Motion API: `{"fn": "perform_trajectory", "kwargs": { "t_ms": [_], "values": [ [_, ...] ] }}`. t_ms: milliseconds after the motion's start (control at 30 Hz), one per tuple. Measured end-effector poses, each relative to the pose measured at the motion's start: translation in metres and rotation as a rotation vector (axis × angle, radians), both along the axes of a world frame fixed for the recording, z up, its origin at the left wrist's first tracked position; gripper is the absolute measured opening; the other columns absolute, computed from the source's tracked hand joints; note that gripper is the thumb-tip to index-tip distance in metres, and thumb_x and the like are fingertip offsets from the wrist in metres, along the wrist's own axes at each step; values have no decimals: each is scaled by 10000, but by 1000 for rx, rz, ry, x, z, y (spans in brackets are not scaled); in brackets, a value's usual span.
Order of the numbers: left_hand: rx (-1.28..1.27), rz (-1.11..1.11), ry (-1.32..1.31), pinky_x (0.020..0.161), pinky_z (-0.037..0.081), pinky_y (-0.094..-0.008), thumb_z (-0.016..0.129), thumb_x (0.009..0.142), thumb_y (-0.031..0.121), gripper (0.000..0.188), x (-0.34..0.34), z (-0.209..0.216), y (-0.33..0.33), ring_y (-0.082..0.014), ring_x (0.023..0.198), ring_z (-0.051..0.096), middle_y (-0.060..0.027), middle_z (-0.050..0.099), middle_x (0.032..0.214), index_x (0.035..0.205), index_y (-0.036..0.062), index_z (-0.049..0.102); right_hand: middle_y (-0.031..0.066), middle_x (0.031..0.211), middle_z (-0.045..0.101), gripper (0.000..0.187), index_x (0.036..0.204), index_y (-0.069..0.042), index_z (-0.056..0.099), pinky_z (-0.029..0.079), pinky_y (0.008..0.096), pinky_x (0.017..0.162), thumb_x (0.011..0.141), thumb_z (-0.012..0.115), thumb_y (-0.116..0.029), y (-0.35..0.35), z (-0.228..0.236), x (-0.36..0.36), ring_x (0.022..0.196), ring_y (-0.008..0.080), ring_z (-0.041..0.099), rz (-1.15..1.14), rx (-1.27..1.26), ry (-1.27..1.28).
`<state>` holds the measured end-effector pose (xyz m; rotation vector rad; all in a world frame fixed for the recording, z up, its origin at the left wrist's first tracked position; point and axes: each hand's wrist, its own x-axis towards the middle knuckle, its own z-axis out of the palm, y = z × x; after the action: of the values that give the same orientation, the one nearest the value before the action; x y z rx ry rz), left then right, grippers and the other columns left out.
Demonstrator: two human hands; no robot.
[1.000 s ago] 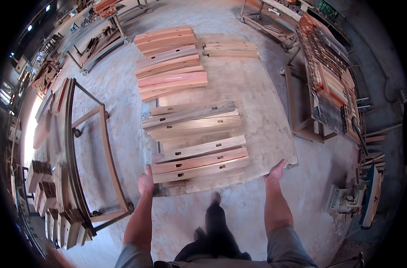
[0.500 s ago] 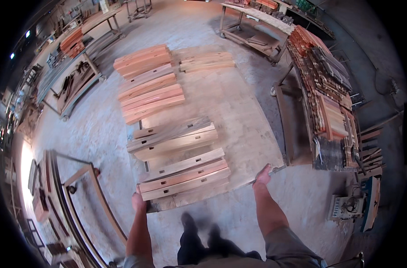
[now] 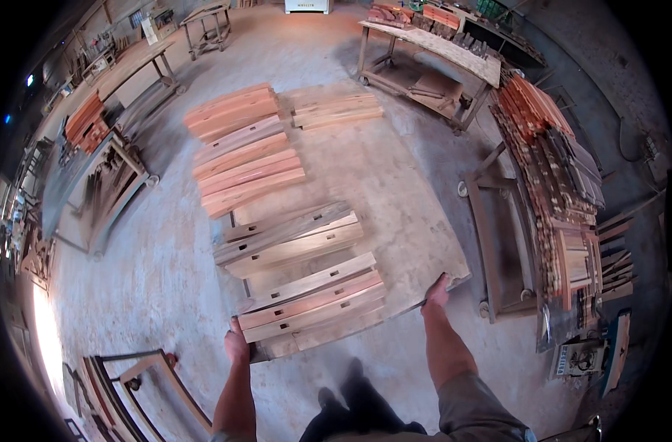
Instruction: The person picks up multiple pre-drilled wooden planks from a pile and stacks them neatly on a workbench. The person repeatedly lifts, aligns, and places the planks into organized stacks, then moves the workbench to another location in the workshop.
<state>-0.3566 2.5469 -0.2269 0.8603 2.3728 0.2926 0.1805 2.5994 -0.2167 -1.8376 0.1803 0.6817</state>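
Note:
A broad wooden tabletop [image 3: 417, 214] stretches out in front of me; what carries it is hidden beneath. My left hand [image 3: 237, 345] is closed round its near left corner, beside the ends of the nearest wooden pieces. At the near right corner my right hand [image 3: 437, 289] grips the edge, thumb on top. Long wooden pieces with small rectangular slots [image 3: 314, 300] lie crosswise in a group by the near edge. Another slotted group [image 3: 292, 239] sits just beyond, with reddish pieces [image 3: 251, 177] farther off and a short pale stack [image 3: 340, 110] at the far right.
To the right, a wheeled stand [image 3: 498, 243] bears stacked reddish boards [image 3: 531, 110]. Beyond it stands a wheeled workbench [image 3: 432, 44]. On the left are a loaded metal cart [image 3: 119, 162] and, nearer, a frame-like wheeled rack [image 3: 148, 376]. Concrete floor [image 3: 159, 280] runs between them.
The carts and stands at both sides have slid nearer and outward in view, while the tabletop stays before me with its wood. My feet have shifted; both hands keep their hold.

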Motion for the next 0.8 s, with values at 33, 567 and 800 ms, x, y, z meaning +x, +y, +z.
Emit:
{"fn": "perform_trajectory", "kwargs": {
  "t_ms": [33,567,800],
  "values": [
    [13,-40,11,860,443,-514,258,896,672,866,-3,-2,39,-453,1011,577,-322,616,985,964,-99,649,228,1231,548,895,1236,147,449,442,399,918,790,546,-623,37,-9,-3,1073,331,562,-14,18,-41],
    [54,-74,39,825,449,-522,233,890,686,876,-74,-2,679,-453,968,593,-318,621,950,925,-72,670,265,1202,557,949,1232,157,456,422,410,942,768,551,-665,662,-3,-78,1095,361,547,-9,-154,-59],
    [-4,-76,26,856,440,-521,227,888,690,891,-102,6,999,-456,1012,577,-324,616,981,960,-87,658,227,1265,531,976,1266,146,429,411,414,967,749,573,-670,966,-33,-93,1135,347,530,-97,-25,12]
  ]
}}
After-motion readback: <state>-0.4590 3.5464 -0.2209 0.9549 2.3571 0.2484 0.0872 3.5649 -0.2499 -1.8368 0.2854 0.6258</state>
